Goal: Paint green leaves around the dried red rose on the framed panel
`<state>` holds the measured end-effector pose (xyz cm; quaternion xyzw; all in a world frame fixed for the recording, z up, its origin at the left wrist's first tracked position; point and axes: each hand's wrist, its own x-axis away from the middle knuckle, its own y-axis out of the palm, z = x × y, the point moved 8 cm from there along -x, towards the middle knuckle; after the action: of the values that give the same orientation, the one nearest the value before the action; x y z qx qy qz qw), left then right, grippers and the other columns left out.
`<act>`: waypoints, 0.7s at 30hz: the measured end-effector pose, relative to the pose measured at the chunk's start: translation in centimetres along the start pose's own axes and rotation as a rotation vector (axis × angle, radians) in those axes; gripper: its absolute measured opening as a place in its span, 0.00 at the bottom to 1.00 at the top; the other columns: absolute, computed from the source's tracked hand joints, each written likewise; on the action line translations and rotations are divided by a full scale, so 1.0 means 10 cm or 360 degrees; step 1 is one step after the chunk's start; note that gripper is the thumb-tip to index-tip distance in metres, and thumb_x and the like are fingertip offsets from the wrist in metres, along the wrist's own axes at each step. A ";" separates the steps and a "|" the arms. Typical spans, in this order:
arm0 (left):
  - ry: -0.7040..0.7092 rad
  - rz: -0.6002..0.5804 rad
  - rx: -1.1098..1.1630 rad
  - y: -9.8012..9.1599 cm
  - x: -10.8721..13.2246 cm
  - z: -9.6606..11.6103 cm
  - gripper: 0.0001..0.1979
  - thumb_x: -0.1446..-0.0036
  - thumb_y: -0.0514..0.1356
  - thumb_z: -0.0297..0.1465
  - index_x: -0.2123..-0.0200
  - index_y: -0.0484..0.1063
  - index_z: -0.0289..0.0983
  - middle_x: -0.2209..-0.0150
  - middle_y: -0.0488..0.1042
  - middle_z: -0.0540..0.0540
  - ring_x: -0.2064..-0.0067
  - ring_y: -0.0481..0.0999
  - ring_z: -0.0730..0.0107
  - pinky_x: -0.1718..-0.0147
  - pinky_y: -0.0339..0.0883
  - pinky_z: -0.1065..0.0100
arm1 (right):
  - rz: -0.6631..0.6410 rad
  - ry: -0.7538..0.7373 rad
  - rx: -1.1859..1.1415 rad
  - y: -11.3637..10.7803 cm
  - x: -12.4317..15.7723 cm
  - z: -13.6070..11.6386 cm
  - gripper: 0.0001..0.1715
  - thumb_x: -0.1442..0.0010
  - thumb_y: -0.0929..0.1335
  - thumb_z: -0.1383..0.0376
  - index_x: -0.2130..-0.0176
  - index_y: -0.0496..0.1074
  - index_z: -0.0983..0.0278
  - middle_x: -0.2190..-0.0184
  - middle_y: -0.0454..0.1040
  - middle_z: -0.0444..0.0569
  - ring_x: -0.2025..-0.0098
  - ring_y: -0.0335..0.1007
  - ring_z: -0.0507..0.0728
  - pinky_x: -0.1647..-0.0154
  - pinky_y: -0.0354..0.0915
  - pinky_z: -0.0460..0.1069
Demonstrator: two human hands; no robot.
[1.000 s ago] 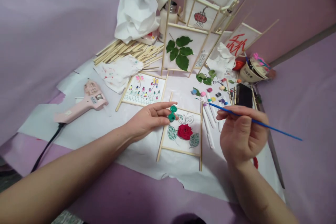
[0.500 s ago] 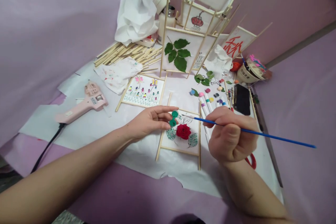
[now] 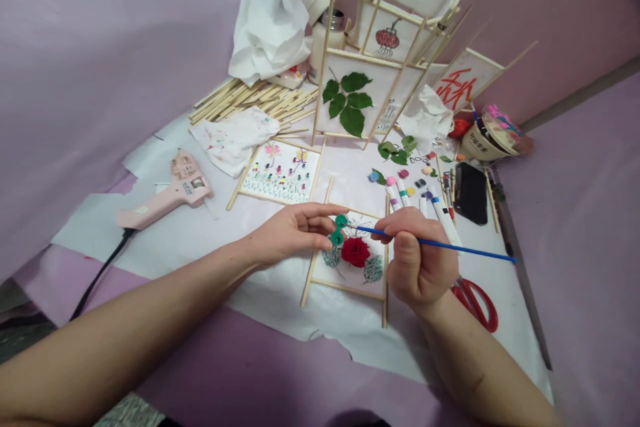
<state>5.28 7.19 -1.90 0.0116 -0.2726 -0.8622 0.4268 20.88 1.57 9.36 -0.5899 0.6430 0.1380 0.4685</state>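
Head view: A person's right hand [image 3: 423, 257] grips a slim blue-handled paintbrush [image 3: 435, 241], its long axis nearly sideways, tip pointing left at a small green plastic paint pot [image 3: 337, 238] pinched in the left hand [image 3: 295, 227] over a stick-framed white panel [image 3: 350, 281]. Whether bristles touch paint cannot be told; fingers partly hide the panel.

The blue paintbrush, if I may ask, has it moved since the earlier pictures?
Yes: against the red rose, the blue paintbrush has moved left, its tip also lower, now at the green paint pot.
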 end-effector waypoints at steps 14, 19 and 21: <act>0.0004 0.0092 0.0121 -0.05 -0.01 0.01 0.26 0.57 0.77 0.25 0.51 0.84 0.44 0.67 0.79 0.51 0.57 0.83 0.65 0.58 0.71 0.67 | 0.0350 0.0049 -0.0001 -0.22 -0.05 0.06 0.10 0.27 0.63 0.62 0.59 0.72 0.59 0.72 0.74 0.44 0.74 0.74 0.54 0.76 0.69 0.52; 0.0005 0.0167 0.0326 -0.10 -0.02 -0.01 0.27 0.57 0.77 0.24 0.51 0.84 0.41 0.66 0.81 0.51 0.58 0.83 0.66 0.45 0.71 0.59 | 0.0348 0.0466 -0.0071 -0.14 0.13 0.54 0.15 0.26 0.62 0.61 0.64 0.72 0.61 0.72 0.74 0.43 0.77 0.70 0.49 0.78 0.66 0.47; 0.0006 0.0176 0.0391 -0.11 -0.02 -0.01 0.27 0.57 0.78 0.24 0.51 0.84 0.41 0.67 0.80 0.51 0.58 0.84 0.66 0.42 0.70 0.57 | 0.0292 0.0525 -0.0065 -0.05 0.23 0.66 0.16 0.26 0.62 0.60 0.65 0.71 0.62 0.72 0.74 0.43 0.77 0.70 0.49 0.77 0.66 0.47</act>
<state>4.68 7.82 -2.55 0.0501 -0.3755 -0.7974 0.4696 24.59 4.85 4.37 -0.5527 0.7593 0.0947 0.3302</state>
